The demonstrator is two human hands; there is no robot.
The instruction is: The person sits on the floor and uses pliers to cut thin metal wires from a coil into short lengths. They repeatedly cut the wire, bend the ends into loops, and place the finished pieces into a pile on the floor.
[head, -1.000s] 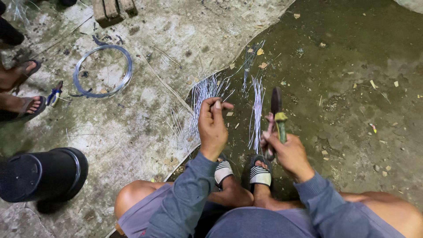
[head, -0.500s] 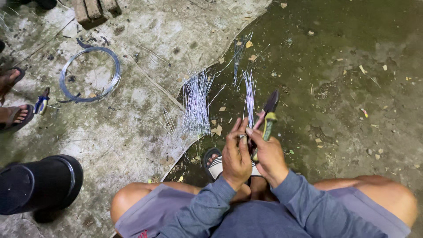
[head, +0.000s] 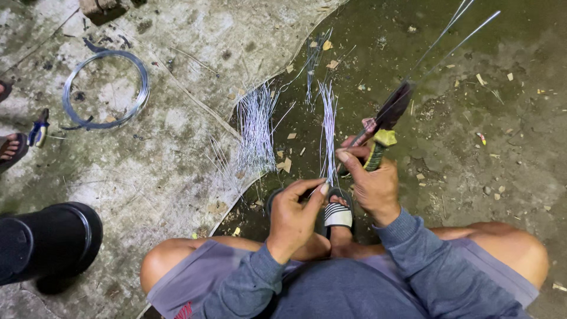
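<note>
Seen from above, squatting, knees spread across the bottom of the frame, a striped sandal (head: 338,215) between them.

Left hand (head: 293,220) low centre, thumb and forefinger pinched shut on the near end of a thin bundle of wire strands (head: 328,133) running straight up the frame from the fingertips. Right hand (head: 374,184) just right of it, closed around the yellow-green handle of a dark-bladed knife (head: 387,127), blade slanting toward upper right. Long thin wires (head: 455,35) also rising from this hand past the blade toward the top right corner; whether gripped or only crossing the blade, cannot tell.

Left of the pinched bundle, a wider fan of cut wire pieces (head: 255,127) lying across the edge where pale dry concrete (head: 159,159) meets darker damp floor (head: 472,118); that edge running diagonally from top centre down to the left knee. Small chips scattered over the dark side, otherwise open ground right of the knife.

Upper left: a coil of wire (head: 106,88) flat on the concrete, well apart from the hands. At the left edge, blue-handled pliers (head: 39,129) beside another person's sandalled foot (head: 10,150). Lower left, a black bucket (head: 44,242) on its side, near the left knee.
</note>
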